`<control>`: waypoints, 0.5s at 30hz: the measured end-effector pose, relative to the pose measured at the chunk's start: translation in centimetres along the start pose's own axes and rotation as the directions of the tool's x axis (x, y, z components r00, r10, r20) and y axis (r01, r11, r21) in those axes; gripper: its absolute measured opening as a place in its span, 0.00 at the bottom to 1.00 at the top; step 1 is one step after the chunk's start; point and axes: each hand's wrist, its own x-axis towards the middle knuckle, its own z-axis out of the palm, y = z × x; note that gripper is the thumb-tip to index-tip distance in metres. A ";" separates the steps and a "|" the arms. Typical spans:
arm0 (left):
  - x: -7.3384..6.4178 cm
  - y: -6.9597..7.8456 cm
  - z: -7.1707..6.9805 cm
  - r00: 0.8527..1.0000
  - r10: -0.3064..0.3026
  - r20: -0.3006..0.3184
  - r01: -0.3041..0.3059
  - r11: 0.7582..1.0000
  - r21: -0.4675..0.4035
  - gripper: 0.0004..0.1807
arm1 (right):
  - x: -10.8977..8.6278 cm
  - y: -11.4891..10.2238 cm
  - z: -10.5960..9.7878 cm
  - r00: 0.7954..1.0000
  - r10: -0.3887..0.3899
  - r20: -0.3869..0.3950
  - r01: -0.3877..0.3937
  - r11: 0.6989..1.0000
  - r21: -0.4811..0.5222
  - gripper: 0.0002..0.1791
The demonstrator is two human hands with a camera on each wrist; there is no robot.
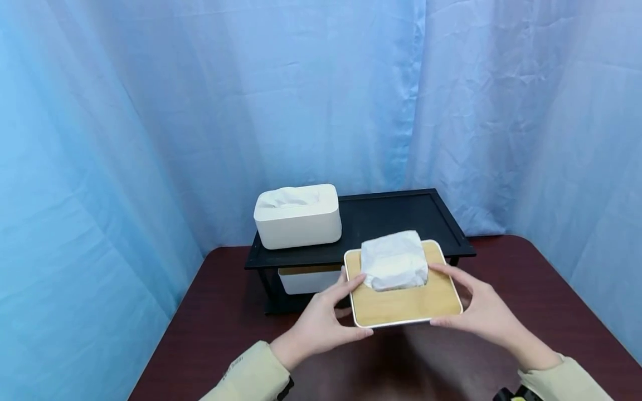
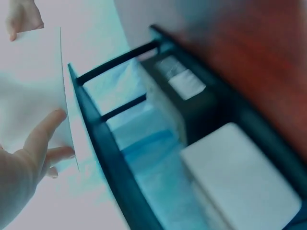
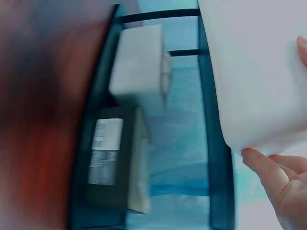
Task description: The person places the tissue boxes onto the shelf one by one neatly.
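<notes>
Both hands hold a tissue box with a wood-coloured lid [image 1: 391, 306] and a white rim, tilted toward me in front of the black rack [image 1: 391, 214]. A folded white tissue [image 1: 396, 259] sticks up from its slot. My left hand [image 1: 328, 320] grips its left end, thumb on the near edge. At the right end, my right hand [image 1: 481, 309] pinches it between thumb and fingers. An all-white tissue box [image 1: 301, 229] stands on the rack's top left. In the wrist views, the held box's white side [image 3: 259, 76] faces the cameras.
On the rack's lower shelf sit a white box [image 2: 244, 177] and a dark box [image 3: 112, 158] with a printed label. The rack stands at the back of a dark red-brown table [image 1: 210, 334]. Blue curtains [image 1: 301, 100] surround the table's back and sides.
</notes>
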 end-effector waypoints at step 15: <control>3.2 0.1 -0.4 0.999 -0.029 -0.015 0.029 1.000 -0.004 0.46 | 2.3 0.6 -1.2 1.000 0.028 -0.014 -0.028 0.999 -0.040 0.49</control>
